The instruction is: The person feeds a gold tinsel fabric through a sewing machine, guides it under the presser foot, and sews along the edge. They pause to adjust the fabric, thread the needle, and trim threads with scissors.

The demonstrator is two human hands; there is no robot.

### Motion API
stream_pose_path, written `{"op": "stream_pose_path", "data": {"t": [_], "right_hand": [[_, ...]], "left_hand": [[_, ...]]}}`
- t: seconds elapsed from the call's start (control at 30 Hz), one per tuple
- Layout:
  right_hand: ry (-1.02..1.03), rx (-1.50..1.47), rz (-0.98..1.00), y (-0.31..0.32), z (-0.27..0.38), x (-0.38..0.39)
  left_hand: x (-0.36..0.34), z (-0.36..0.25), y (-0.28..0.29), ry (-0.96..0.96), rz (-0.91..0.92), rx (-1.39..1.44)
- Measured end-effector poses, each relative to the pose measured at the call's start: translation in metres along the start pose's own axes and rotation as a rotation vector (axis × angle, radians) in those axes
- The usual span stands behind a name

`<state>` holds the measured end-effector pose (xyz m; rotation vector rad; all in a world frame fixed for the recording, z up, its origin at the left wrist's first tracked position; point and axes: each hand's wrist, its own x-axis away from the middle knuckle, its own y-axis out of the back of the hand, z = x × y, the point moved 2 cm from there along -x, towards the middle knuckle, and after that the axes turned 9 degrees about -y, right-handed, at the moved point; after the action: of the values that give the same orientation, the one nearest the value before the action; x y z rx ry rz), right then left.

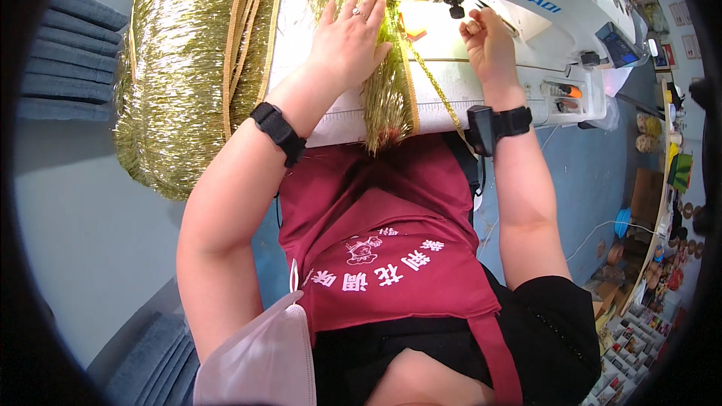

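Note:
My left hand [350,45] lies with fingers apart on gold tinsel fringe [385,113] at the sewing machine [564,37]. The fringe has a tan edge band. A thin glittery strand [436,86] hangs diagonally to its right over the white bed [320,124]. My right hand [483,45] is raised just right of the presser assembly [456,6], fingers curled; I cannot make out what, if anything, is in them. A bulky roll of tinsel [162,83] with tan bands lies left of my left hand.
Folded blue-grey fabric stacks [71,56] sit at far left. A small control panel [617,45] is on the machine's right end. A long shelf with small items [665,173] runs along the right wall, above white trays [632,346]. A white cable [602,235] crosses the blue floor.

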<state>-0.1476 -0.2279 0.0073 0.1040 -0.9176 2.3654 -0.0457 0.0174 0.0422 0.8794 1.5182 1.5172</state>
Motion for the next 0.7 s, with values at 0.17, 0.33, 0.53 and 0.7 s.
{"op": "stream_pose_path", "data": {"t": [0.17, 0.33, 0.53, 0.7], "right_hand": [[0.547, 1.238, -0.052, -0.037, -0.011, 0.022], [0.41, 1.363, 0.09, -0.058, -0.02, 0.014], [0.544, 1.701, 0.031, -0.062, -0.026, 0.012], [0.513, 1.577, 0.013, -0.068, -0.025, 0.016]], "left_hand": [[-0.001, 0.011, 0.0, -0.172, -0.089, 0.002], [-0.005, 0.025, 0.002, -0.342, -0.137, 0.126], [0.004, 0.037, 0.012, -0.361, -0.104, 0.208], [0.01, 0.041, 0.017, -0.391, -0.171, 0.16]]}}
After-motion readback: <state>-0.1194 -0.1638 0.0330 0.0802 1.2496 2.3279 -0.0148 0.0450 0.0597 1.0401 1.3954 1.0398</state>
